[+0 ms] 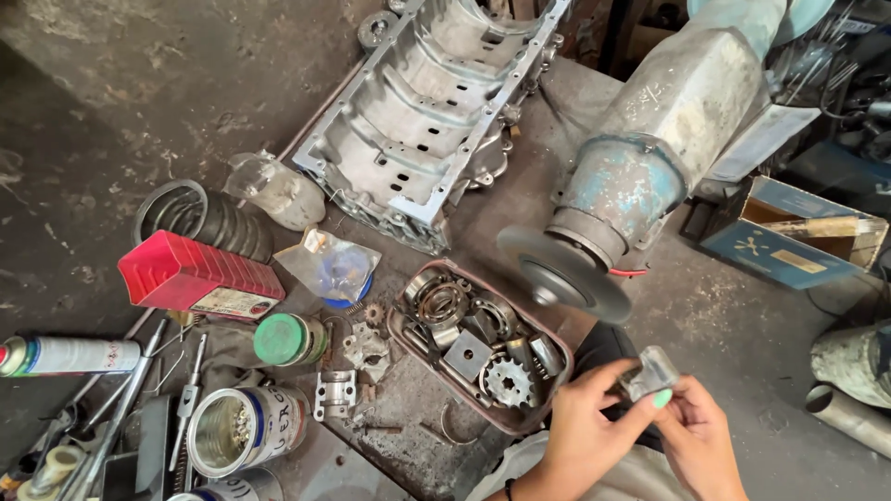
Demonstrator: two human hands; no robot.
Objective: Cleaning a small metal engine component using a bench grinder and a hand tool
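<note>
Your two hands show bare, with no gloves and no sleeves reaching the wrists. The left hand (580, 427), just below the tray (408, 343), wears a dark wristband; your right hand (696, 436) has mint-green polish on its thumbnail.

Red box (200, 276) left, blue carton (789, 237) — right

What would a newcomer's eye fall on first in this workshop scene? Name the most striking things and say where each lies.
First the big grey engine casing at top centre, lying open side up on the dirty floor. Right of it, a blue-grey grinder points its disc down toward the hands. At the bottom right, the left hand and right hand pinch a small metal part, beside a tray of gears and bearings.
</note>
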